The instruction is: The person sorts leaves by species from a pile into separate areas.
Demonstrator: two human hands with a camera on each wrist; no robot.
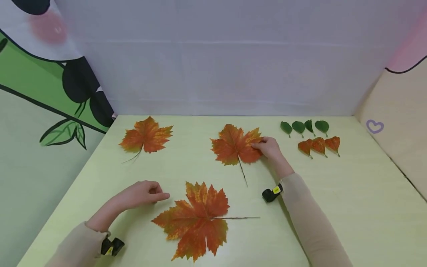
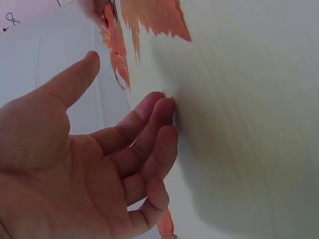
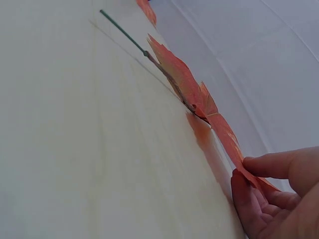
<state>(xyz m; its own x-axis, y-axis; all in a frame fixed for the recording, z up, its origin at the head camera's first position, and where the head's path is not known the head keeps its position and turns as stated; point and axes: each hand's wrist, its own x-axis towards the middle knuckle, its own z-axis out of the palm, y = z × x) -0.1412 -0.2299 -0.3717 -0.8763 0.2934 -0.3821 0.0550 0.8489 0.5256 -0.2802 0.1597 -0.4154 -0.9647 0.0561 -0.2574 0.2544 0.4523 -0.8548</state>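
My right hand pinches the right edge of an orange maple leaf near the middle back of the table. In the right wrist view, thumb and fingers hold that leaf by its edge, its stem pointing away. My left hand holds nothing and hovers over the table, its loosely bent fingers close to the surface. Just right of it lies a larger orange maple leaf, stem to the right. A third, smaller maple leaf lies at the back left.
Several small green leaves line the back right of the table. Below them sit three small orange leaves. A pale cloth wall rises behind the table, with printed panels at both sides.
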